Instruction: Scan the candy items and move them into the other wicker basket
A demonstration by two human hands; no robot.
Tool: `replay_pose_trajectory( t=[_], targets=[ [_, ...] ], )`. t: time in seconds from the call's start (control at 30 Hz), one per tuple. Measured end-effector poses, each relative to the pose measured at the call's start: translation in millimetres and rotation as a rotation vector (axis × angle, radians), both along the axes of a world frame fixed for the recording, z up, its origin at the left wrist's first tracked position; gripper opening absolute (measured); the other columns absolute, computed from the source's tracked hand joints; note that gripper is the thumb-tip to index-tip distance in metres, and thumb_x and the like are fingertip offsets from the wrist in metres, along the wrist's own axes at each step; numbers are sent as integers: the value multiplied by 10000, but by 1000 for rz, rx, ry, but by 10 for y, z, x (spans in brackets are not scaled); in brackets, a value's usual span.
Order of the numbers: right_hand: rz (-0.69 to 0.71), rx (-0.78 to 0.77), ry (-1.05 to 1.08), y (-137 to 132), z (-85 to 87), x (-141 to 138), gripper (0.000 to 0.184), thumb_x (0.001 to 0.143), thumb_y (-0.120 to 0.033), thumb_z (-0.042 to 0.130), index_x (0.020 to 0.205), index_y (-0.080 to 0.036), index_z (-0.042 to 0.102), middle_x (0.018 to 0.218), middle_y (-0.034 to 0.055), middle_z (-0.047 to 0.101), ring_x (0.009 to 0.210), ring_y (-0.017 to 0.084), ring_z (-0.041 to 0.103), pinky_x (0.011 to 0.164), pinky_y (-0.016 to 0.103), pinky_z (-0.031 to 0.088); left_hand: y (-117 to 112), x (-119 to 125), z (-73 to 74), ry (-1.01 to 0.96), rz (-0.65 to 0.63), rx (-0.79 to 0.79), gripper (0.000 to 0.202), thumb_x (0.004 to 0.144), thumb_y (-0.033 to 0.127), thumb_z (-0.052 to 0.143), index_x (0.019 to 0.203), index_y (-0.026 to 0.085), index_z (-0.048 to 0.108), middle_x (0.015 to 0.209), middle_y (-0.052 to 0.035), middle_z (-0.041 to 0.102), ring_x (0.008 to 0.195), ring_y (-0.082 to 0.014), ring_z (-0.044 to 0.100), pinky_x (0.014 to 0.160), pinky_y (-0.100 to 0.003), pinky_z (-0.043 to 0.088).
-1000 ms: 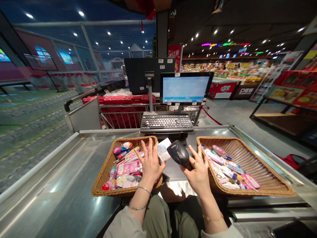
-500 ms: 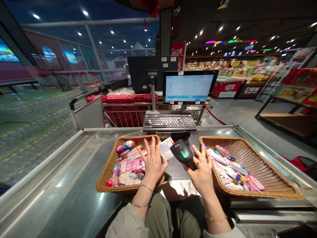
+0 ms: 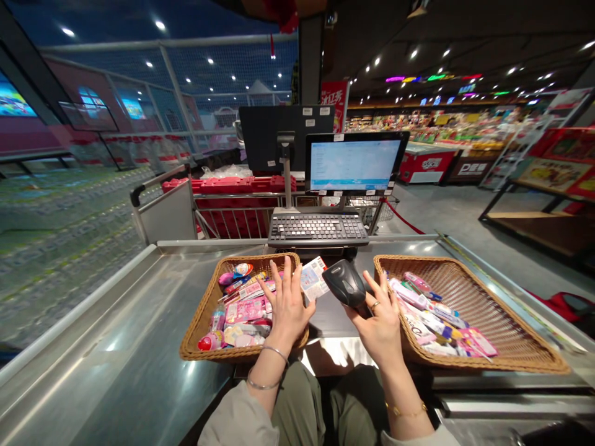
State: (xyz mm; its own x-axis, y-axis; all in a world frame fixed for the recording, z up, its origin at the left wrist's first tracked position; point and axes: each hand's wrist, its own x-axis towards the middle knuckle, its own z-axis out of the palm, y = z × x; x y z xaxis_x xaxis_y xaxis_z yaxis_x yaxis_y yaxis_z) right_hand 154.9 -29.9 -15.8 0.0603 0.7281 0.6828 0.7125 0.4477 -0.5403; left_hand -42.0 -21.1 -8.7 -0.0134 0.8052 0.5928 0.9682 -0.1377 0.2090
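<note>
My left hand [image 3: 287, 305] holds a small white packet [image 3: 313, 278] upright between thumb and fingers, above the right rim of the left wicker basket [image 3: 198, 322], with its other fingers stretched up. My right hand [image 3: 380, 319] grips a black handheld barcode scanner [image 3: 344, 283], whose head points at the packet a few centimetres away. The left basket is full of several pink and coloured small packs [image 3: 242, 306]. The right wicker basket [image 3: 506, 322] holds several similar packs [image 3: 430, 316] along its left side.
A keyboard [image 3: 318, 228] and a lit monitor [image 3: 353, 164] stand behind the baskets on the steel counter [image 3: 134, 347]. A second dark screen [image 3: 279, 133] and red crates [image 3: 232, 186] sit further back. Shop shelves [image 3: 558, 179] line the right.
The view shifted slightly between the earliest frame and now. A green light on the scanner, lit half a second ago, is no longer visible. The hands have barely moved.
</note>
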Motion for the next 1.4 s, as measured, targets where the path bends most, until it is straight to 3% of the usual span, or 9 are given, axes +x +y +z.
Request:
replay_pose_trajectory(
  t=[0.33, 0.67, 1.13, 1.4],
  targets=[
    [-22, 32, 23, 3, -2, 44, 322, 851, -449, 668, 1090, -242, 727, 1443, 116, 569, 1485, 384, 310, 1140, 722, 219, 17, 72, 54, -10, -6, 10, 869, 746, 317, 747, 1517, 190, 367, 1661, -140, 193, 1537, -402, -31, 1175, -730, 42],
    [-40, -21, 102, -12, -12, 170, 369, 850, -483, 662, 1114, -235, 729, 1465, 125, 547, 1501, 353, 285, 1184, 682, 155, 47, 229, 123, -14, -29, 9, 878, 741, 338, 759, 1508, 172, 366, 1658, -155, 194, 1537, -401, -42, 1168, -735, -5],
    [-152, -16, 228, -57, -13, 405, 403, 849, -476, 673, 1179, -248, 709, 1406, 116, 603, 1466, 379, 346, 1168, 698, 169, 126, 597, 163, -8, -108, -3, 875, 742, 383, 748, 1503, 165, 376, 1662, -158, 173, 1533, -420, -22, 1165, -729, -56],
    [-249, 35, 312, -47, -49, 540, 451, 831, -485, 695, 1161, -178, 712, 1341, 150, 645, 1447, 385, 379, 1165, 673, 231, 208, 823, 192, -15, -165, -28, 869, 739, 419, 741, 1489, 156, 390, 1665, -160, 158, 1533, -419, -45, 1162, -724, -84]
  ],
)
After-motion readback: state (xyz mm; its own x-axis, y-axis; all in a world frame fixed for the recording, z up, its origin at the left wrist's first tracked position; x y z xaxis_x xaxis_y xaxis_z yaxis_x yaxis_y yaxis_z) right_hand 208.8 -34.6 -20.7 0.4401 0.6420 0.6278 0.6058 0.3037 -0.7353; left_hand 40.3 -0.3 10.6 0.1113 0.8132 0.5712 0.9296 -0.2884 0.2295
